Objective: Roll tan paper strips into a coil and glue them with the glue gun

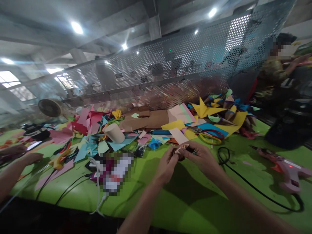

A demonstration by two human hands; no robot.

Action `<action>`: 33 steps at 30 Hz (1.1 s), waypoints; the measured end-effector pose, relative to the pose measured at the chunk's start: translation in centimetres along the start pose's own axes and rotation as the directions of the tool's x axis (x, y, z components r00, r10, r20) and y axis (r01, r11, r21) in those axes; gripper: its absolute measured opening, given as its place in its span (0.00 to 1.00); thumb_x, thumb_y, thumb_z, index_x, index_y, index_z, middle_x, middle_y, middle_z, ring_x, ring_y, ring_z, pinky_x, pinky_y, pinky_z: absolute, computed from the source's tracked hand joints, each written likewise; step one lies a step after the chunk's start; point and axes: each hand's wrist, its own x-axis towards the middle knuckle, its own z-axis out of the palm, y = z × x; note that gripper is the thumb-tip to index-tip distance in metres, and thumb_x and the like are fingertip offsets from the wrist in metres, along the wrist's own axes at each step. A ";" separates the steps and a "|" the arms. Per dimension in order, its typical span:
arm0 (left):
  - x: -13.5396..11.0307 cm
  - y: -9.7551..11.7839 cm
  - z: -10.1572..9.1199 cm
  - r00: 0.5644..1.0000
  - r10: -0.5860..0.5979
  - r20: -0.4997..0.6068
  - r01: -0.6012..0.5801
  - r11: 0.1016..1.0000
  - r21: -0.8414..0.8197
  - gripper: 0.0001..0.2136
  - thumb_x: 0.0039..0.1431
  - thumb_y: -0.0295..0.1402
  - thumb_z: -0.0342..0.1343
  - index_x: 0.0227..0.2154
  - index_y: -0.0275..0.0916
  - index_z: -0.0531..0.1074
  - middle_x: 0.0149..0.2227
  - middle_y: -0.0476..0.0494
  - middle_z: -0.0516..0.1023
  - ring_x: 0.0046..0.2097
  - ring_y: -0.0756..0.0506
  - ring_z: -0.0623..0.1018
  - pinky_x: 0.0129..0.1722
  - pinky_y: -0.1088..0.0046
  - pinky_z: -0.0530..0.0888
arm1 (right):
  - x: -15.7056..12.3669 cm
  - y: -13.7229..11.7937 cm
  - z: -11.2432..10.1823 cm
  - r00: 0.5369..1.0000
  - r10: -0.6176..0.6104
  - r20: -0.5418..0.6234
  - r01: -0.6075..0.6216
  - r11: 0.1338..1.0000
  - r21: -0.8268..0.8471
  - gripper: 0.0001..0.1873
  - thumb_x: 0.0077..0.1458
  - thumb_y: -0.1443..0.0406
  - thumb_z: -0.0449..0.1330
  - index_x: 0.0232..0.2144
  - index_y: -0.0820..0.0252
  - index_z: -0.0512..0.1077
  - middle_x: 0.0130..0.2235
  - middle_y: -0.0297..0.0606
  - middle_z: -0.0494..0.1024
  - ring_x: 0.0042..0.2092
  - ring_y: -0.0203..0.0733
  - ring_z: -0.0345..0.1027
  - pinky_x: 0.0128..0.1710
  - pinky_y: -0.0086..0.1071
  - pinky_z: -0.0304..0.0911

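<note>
A small folded piece of pale pink paper (pixel 181 149) is pinched between my two hands, above the green tabletop (pixel 190 208). My left hand (pixel 168 162) closes on it from the left, thumb and fingers together. From the right, my right hand (pixel 201 158) grips its other side, also closed. Fingers cover part of the paper, so its full shape cannot be made out. Just beyond my hands lies a flat pale pink sheet (pixel 179 135). Scissors (pixel 211 138) with yellow and red handles rest past my right hand.
A pink glue gun (pixel 287 169) with a black cord lies right; a yellow one (pixel 59 160) lies left. Coloured paper scraps (pixel 89 120), a cardboard tube (pixel 114 133) and paper cones (pixel 230 113) stretch along the back. Another person's hand (pixel 31 158) is at left.
</note>
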 end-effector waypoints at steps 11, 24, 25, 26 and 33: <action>0.3 -0.2 0.3 0.999 -0.043 0.007 0.042 0.999 0.016 0.16 0.62 0.39 0.52 0.51 0.41 0.70 0.52 0.42 0.75 0.52 0.41 0.73 0.54 0.65 0.69 | 0.1 0.0 -0.2 0.998 -0.065 0.016 0.066 0.997 -0.036 0.10 0.56 0.58 0.60 0.30 0.57 0.76 0.34 0.39 0.78 0.40 0.47 0.71 0.42 0.37 0.64; 0.5 -0.3 -0.2 0.996 -0.064 -0.058 0.076 0.965 0.252 0.12 0.60 0.42 0.52 0.41 0.39 0.70 0.36 0.46 0.74 0.39 0.45 0.71 0.41 0.70 0.69 | 0.2 -0.6 -0.5 0.999 0.043 0.034 -0.050 0.969 0.243 0.07 0.52 0.60 0.61 0.30 0.58 0.71 0.34 0.38 0.80 0.37 0.45 0.74 0.38 0.36 0.69; 0.6 -0.2 -0.2 0.996 -0.068 -0.054 0.080 0.964 0.252 0.12 0.60 0.41 0.52 0.41 0.39 0.70 0.36 0.46 0.73 0.39 0.45 0.71 0.40 0.71 0.68 | 0.2 -0.7 -0.6 0.997 0.051 0.051 -0.062 0.966 0.252 0.07 0.52 0.60 0.61 0.30 0.58 0.71 0.34 0.38 0.80 0.38 0.45 0.74 0.38 0.36 0.69; 0.6 -0.1 -0.3 0.996 -0.072 -0.046 0.081 0.964 0.252 0.12 0.59 0.41 0.53 0.41 0.39 0.69 0.37 0.46 0.73 0.39 0.45 0.70 0.40 0.71 0.68 | 0.2 -0.7 -0.8 0.997 0.054 0.062 -0.068 0.964 0.255 0.06 0.51 0.61 0.61 0.29 0.57 0.71 0.34 0.37 0.80 0.37 0.44 0.74 0.38 0.36 0.69; 0.3 -0.5 -0.5 0.997 -0.070 -0.026 0.074 0.977 0.199 0.14 0.57 0.40 0.56 0.43 0.39 0.68 0.38 0.46 0.72 0.39 0.46 0.70 0.39 0.72 0.67 | 0.3 -1.3 -1.4 0.999 0.041 0.021 -0.044 0.989 0.140 0.05 0.48 0.63 0.61 0.29 0.56 0.75 0.31 0.34 0.80 0.35 0.44 0.74 0.37 0.36 0.69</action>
